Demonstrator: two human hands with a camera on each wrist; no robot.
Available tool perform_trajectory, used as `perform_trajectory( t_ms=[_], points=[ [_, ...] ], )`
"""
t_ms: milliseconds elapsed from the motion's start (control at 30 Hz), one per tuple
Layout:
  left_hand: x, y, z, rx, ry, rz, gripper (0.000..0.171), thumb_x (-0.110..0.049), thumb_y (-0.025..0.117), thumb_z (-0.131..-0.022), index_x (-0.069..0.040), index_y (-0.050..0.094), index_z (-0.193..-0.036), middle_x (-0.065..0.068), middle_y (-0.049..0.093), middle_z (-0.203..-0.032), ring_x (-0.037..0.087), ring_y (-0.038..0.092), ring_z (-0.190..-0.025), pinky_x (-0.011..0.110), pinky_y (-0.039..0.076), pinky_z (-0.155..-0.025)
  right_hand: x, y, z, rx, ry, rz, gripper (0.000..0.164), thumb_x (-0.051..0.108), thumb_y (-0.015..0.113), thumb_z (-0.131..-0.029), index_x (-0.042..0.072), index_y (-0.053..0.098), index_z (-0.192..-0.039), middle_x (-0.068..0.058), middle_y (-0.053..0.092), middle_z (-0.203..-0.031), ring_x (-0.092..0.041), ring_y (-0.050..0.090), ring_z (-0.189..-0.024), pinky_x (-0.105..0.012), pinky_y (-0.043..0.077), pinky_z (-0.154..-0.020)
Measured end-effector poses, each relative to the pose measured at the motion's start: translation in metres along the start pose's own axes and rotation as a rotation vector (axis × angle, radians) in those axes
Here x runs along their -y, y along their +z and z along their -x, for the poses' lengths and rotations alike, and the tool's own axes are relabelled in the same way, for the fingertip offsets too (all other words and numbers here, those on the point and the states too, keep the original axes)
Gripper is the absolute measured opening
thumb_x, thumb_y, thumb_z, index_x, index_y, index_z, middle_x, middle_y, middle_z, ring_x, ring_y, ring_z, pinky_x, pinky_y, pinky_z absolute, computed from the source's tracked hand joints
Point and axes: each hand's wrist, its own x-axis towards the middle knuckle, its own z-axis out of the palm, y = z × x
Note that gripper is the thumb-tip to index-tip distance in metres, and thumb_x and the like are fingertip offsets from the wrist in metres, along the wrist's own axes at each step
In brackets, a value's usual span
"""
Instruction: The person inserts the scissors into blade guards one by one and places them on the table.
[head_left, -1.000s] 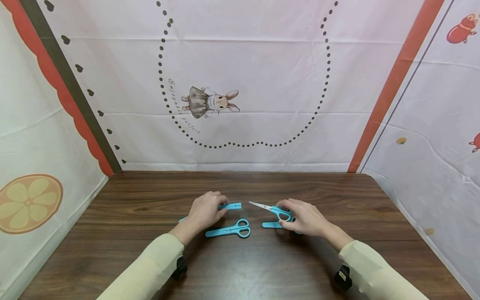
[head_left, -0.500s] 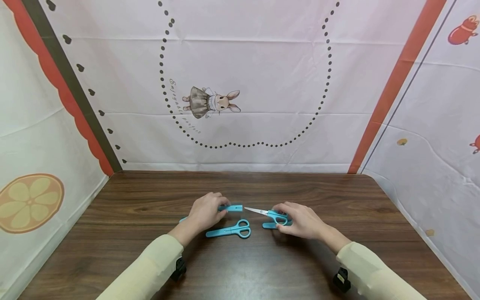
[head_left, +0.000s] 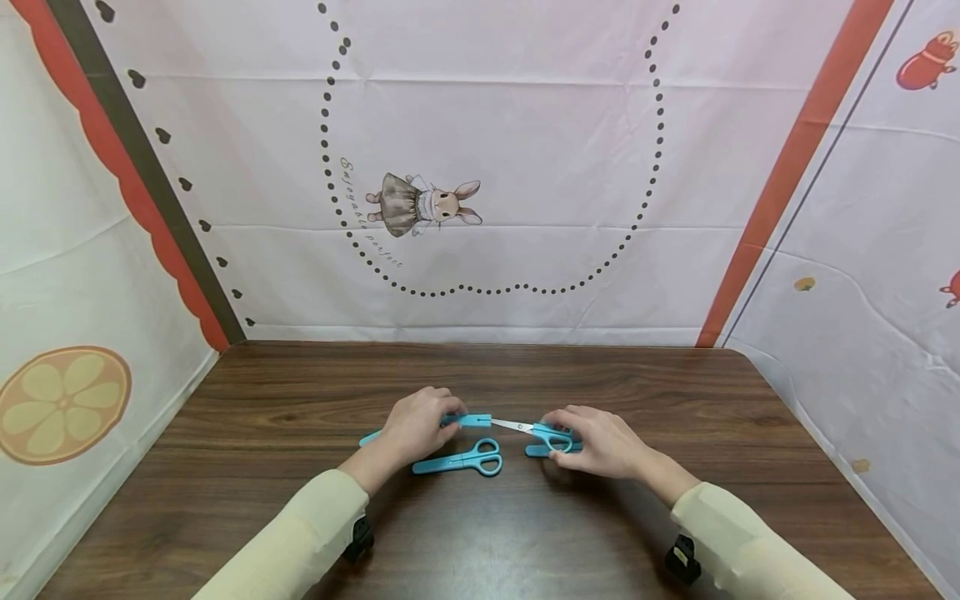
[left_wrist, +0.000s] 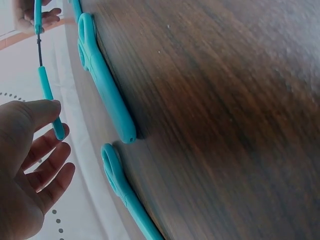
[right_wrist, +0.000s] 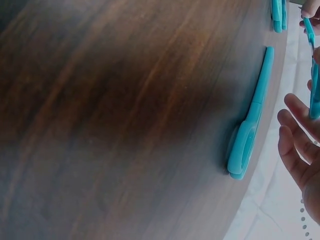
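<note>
My left hand [head_left: 416, 423] pinches a light-blue blade cover [head_left: 476, 420] between thumb and fingers, above the table. Blue-handled scissors [head_left: 551, 435] are in my right hand [head_left: 600, 440], their closed metal blades [head_left: 513, 425] pointing left. The blade tip meets the mouth of the cover, and most of the blade shows. In the left wrist view the held cover [left_wrist: 46, 85] lines up with the blade; how deep the tip sits cannot be told. Fingers hide part of the scissors' handles. Sheathed scissors [head_left: 457, 463] lie on the table between my hands.
Another blue sheathed pair of scissors [head_left: 540, 451] lies under my right hand, partly hidden. A further blue piece [head_left: 369, 437] pokes out behind my left wrist; the left wrist view shows it as sheathed scissors [left_wrist: 135, 210]. Printed cloth [head_left: 555, 167] hangs behind the wooden table [head_left: 480, 533].
My right hand has moved left with the scissors, closing the gap between blade tip and cover. The left hand has shifted slightly right and nearer with the cover.
</note>
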Motion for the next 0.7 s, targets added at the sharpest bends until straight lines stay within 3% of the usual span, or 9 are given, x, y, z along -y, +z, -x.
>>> perform_trajectory(
  t_ms=[700],
  points=[
    [-0.0071, -0.0002, -0.0003, -0.015, 0.043, -0.002, 0.014, -0.026, 0.07, -0.082, -0.024, 0.069, -0.096, -0.01, 0.062, -0.091, 0.009, 0.056, -0.077, 0.023, 0.044, -0.057, 0.0003, 0.0003, -0.0074, 0.019, -0.014, -0.015, 0.039, 0.038, 0.066, -0.079, 0.028, 0.059, -0.116, 0.014, 0.058, -0.093, -0.007, 0.049, -0.068, -0.017, 0.034, -0.053]
  ],
)
